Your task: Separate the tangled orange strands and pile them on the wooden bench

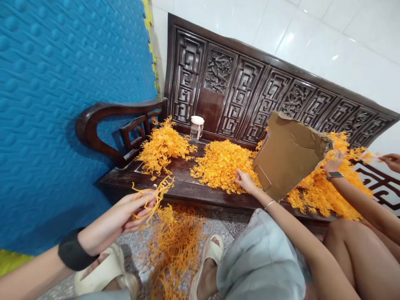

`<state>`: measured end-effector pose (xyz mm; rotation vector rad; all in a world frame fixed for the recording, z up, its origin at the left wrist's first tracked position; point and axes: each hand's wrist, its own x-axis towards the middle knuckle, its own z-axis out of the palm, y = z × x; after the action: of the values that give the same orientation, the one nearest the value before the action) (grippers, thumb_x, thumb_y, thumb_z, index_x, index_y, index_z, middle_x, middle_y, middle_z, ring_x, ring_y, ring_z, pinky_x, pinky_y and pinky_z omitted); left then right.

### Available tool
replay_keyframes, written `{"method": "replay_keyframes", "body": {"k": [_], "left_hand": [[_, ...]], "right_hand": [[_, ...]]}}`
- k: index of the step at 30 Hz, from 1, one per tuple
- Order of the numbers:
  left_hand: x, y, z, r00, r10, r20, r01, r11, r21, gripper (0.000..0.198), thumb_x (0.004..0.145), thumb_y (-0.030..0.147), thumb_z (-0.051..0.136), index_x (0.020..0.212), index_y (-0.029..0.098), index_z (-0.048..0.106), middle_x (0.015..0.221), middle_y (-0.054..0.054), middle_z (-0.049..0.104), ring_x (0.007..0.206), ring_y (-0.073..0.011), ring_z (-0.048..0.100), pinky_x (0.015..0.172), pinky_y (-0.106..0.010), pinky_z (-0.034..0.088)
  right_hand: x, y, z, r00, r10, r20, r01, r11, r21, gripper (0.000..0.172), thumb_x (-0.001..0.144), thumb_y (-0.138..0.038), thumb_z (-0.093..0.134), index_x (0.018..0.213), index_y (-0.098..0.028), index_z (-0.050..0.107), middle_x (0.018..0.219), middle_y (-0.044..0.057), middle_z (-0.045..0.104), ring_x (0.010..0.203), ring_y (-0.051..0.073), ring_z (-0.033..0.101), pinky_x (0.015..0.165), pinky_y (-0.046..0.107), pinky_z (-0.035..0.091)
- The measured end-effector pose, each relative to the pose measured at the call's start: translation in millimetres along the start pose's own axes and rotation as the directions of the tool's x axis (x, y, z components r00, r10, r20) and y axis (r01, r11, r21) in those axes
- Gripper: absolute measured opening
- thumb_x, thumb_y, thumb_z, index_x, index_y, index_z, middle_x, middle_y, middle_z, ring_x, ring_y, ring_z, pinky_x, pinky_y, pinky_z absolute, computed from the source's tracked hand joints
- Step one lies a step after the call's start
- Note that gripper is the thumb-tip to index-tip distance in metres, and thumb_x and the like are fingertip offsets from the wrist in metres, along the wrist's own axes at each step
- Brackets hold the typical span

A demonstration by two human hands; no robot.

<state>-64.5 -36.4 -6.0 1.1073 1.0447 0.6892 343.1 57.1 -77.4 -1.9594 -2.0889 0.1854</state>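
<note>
Orange strands (162, 187) in left grip (135, 210), right grip (246, 181) at pile (223, 163)

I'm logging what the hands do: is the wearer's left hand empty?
No, the left hand holds some orange strands, which stick out past its fingers.

A loose bunch of thin, bendy orange strands (161, 192) is jutting from the left hand (135, 212) at about 8 o'clock from the view's centre, its comb-like tips pointing toward 1 o'clock. A broad, low mound of short, curly orange pieces (223, 163) is lying heaped on the desk (181, 171), just off centre toward 4 o'clock, its edges spreading raggedly.
</note>
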Motion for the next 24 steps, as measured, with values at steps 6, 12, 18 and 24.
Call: {"method": "replay_keyframes", "body": {"k": [6,12,18,24], "left_hand": [[4.4,3.3,6.9,1.0,0.001,0.024,-0.001,1.0,-0.021,0.043,0.069,0.057,0.058,0.059,0.02,0.04,0.046,0.01,0.031,0.034,-0.0025,0.016,0.033,-0.016,0.013],[8.0,6.2,14.7,1.0,0.006,-0.021,-0.007,0.999,-0.053,0.048,0.062,0.061,0.061,0.056,0.019,0.038,0.041,0.012,0.028,0.032,-0.0013,0.015,0.031,-0.014,0.013],[14.1,5.0,16.6,0.997,0.008,0.082,-0.003,0.998,-0.059,0.05,0.07,0.059,0.056,0.051,0.02,0.031,0.037,0.012,0.023,0.03,-0.0013,0.013,0.03,-0.015,0.012],[18.3,5.0,22.7,0.992,-0.007,0.125,0.017,0.996,-0.083,0.048,0.072,0.057,0.056,0.054,0.019,0.033,0.037,0.012,0.027,0.03,-0.001,0.012,0.03,-0.014,0.012]], "right_hand": [[3.1,-6.7,-0.5,1.0,0.024,0.013,-0.023,0.997,-0.076,0.016,0.071,-0.007,0.05,0.083,-0.013,0.058,0.073,0.005,0.06,0.064,0.012,0.05,0.058,0.021,0.032],[-0.6,-19.7,-14.1,1.0,0.009,0.013,-0.008,0.997,-0.071,0.021,0.072,-0.011,0.054,0.091,-0.013,0.06,0.074,0.006,0.061,0.065,0.014,0.052,0.058,0.022,0.033],[-13.1,-70.6,-28.9,0.979,-0.19,0.073,0.172,0.963,0.208,0.014,0.081,-0.023,0.051,0.084,-0.013,0.061,0.077,0.005,0.063,0.069,0.012,0.055,0.064,0.023,0.04],[-38.6,-145.8,-32.2,0.819,-0.512,0.258,0.167,0.644,0.747,0.042,0.073,-0.035,0.065,0.109,-0.017,0.055,0.092,0.004,0.06,0.076,0.011,0.055,0.069,0.026,0.043]]}}
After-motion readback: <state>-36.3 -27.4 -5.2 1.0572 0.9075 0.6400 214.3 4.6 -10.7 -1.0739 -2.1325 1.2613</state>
